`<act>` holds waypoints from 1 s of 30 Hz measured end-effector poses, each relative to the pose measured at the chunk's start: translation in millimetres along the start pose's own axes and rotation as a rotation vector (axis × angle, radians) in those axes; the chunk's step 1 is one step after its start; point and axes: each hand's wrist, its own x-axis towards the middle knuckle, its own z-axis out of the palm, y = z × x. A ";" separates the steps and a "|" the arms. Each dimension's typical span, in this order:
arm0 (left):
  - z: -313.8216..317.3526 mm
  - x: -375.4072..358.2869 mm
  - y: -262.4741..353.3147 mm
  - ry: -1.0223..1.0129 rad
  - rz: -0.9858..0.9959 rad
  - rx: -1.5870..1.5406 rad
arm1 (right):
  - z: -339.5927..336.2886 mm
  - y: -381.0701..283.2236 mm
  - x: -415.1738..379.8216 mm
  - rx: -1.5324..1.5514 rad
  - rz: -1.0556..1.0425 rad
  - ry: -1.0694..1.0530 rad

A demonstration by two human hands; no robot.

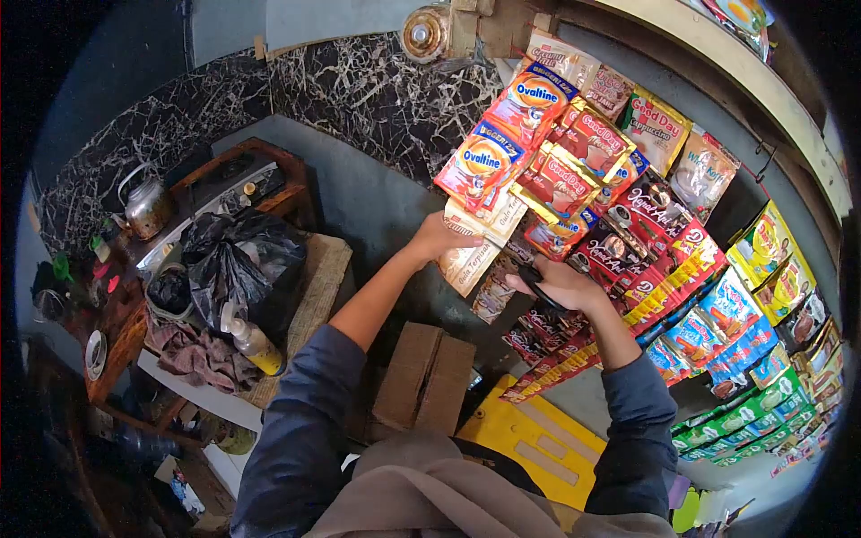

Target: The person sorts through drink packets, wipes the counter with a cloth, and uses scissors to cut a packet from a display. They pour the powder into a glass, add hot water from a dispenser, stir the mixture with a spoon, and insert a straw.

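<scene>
My left hand (441, 240) is closed on the edge of a cream coffee sachet (470, 265) printed "Gula Terpisah", at the lower end of a hanging strip. Ovaltine sachets (484, 163) in orange and blue hang just above it. To the right, my right hand (565, 285) is wrapped round black-handled scissors (542, 289), whose blades are hard to see against the sachets. Red and gold Good Day sachets (558, 179) hang above the right hand. Beside it are dark red Kapal Api sachets (619, 251).
More sachet strips, including green ones (744, 417), hang along the right wall. Below stand a cardboard box (421, 381) and a yellow panel (529, 439). On the left, a wooden table carries a black plastic bag (238, 260), a pump bottle (256, 345) and a kettle (148, 204).
</scene>
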 end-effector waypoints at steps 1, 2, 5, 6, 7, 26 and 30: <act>-0.8 0.6 -0.3 -0.018 0.014 -0.004 | -2.7 -4.1 -0.5 -0.019 -0.094 0.026; -1.4 1.1 -0.9 -0.034 0.027 -0.008 | -7.9 -7.4 2.3 -0.085 0.036 -0.063; -4.9 6.4 -6.4 -0.061 0.012 -0.056 | -10.8 -14.2 0.4 -0.088 -0.055 -0.005; -5.0 6.4 -5.6 -0.061 0.011 -0.058 | -10.2 -14.0 1.1 -0.089 -0.053 -0.007; -5.3 6.1 -5.0 -0.056 0.025 -0.033 | -8.7 -13.3 2.5 -0.058 -0.051 0.001; -26.5 11.1 -23.2 -0.200 -0.053 -0.156 | -5.2 -14.2 23.1 -0.151 -0.081 0.063; -21.9 12.4 -23.6 -0.230 -0.015 -0.092 | 3.2 -10.9 44.5 -0.146 -0.107 0.103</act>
